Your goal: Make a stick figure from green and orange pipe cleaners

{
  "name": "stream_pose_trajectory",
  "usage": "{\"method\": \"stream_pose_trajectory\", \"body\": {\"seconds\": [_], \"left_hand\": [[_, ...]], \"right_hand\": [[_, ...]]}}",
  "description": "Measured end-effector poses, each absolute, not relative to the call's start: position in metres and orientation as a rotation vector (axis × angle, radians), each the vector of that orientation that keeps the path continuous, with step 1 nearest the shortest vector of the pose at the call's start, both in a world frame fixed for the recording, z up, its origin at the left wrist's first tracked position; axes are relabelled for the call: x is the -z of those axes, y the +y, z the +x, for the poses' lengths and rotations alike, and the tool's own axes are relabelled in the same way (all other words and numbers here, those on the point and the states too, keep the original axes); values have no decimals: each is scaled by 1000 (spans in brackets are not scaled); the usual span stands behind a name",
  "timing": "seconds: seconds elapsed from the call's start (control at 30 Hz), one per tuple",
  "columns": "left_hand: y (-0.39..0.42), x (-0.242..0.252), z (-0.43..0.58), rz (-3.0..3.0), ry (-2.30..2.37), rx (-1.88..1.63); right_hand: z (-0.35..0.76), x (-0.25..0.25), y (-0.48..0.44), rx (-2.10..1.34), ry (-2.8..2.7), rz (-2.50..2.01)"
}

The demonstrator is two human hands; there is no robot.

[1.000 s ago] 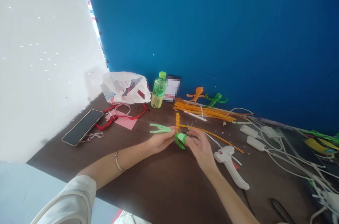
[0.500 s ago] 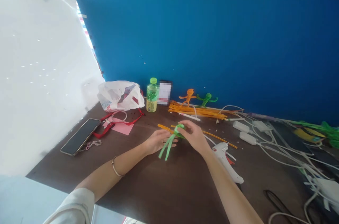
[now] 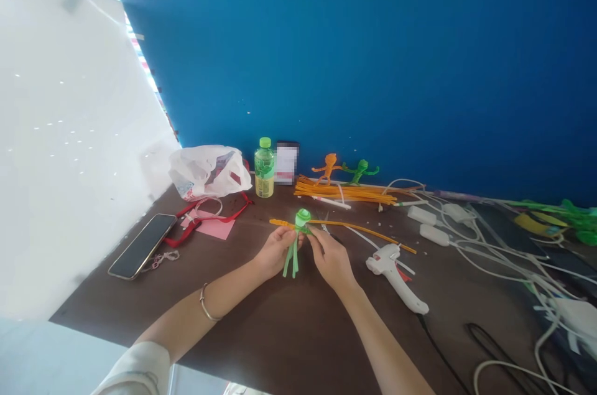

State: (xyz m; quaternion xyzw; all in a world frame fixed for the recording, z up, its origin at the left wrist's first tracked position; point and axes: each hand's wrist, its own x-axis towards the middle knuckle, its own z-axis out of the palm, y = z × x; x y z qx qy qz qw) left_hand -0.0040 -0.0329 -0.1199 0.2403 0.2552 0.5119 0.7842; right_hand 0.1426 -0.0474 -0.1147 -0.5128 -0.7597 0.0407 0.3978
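Note:
A small pipe-cleaner figure (image 3: pixel 303 216) is held up between my two hands, over the middle of the table. It has a coiled pale-green head and several loose green strands hanging down, and a twisted orange arm (image 3: pixel 281 223) sticks out to the left. My left hand (image 3: pixel 275 253) pinches the figure below its head, by the base of that arm. From the other side, my right hand (image 3: pixel 330 256) closes thumb and fingers on its green right part. Behind the right hand stretches a long orange pipe cleaner (image 3: pixel 373 231). The fingertips partly hide the figure's middle.
A white glue gun (image 3: pixel 396 277) lies right of my right hand. Finished orange (image 3: pixel 330 166) and green (image 3: pixel 362 171) figures stand by an orange pipe-cleaner bundle (image 3: pixel 345 193). Around them are a bottle (image 3: pixel 265 171), plastic bag (image 3: pixel 209 171), phone (image 3: pixel 143 246) and tangled white cables (image 3: pixel 485 258).
My right hand has moved down from the green head to the figure's right side. The figure has turned more upright, its strands now hanging nearly straight down. The view has shifted slightly.

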Motion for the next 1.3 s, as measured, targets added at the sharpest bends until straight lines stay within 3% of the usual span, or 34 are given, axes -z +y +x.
{"method": "stream_pose_trajectory", "body": {"seconds": [0.17,0.33,0.53,0.6,0.8,1.1,1.2,1.3], "left_hand": [[-37,117,-1,502,563,-1164],[-34,112,0,392,635,-1259],[-39,109,12,498,679,-1344],[-42,111,15,554,727,-1347],[-45,118,11,628,687,-1342],[-35,118,1,740,805,-1372],[-34,122,0,727,808,-1367],[-38,125,2,768,810,-1348]], "right_hand": [[131,110,-53,-239,-1698,-1395],[130,100,-63,-34,-1367,-1359],[119,104,-68,-982,-1315,-1221],[116,106,-66,-1119,-1261,-1204],[123,110,-61,-1066,-1361,-1253],[129,101,-68,-588,-1600,-1346],[128,98,-69,-745,-1537,-1323],[124,99,-67,-1151,-1329,-1211]]}}
